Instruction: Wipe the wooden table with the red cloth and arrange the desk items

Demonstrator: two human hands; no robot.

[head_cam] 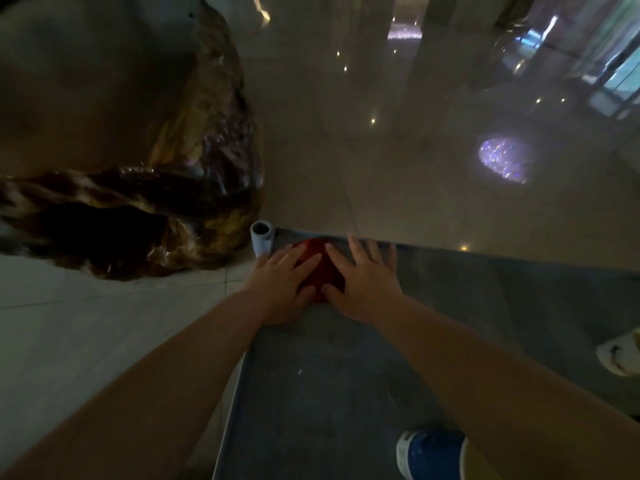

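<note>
A red cloth [317, 265] lies bunched at the far left corner of a dark grey table top [329, 375]. My left hand [282, 282] presses flat on the cloth's left side with fingers spread. My right hand [365, 282] presses flat on its right side, fingers reaching the table's far edge. Most of the cloth is hidden under both palms. A small pale cylinder [261, 235] with a dark opening stands just beyond the corner, left of the cloth.
A large glossy brown carved wood piece [156, 188] fills the left on the floor. A blue and white container [431, 453] stands at the table's near edge. A pale object [620, 355] sits at the right edge. Shiny tiled floor [398, 133] lies beyond.
</note>
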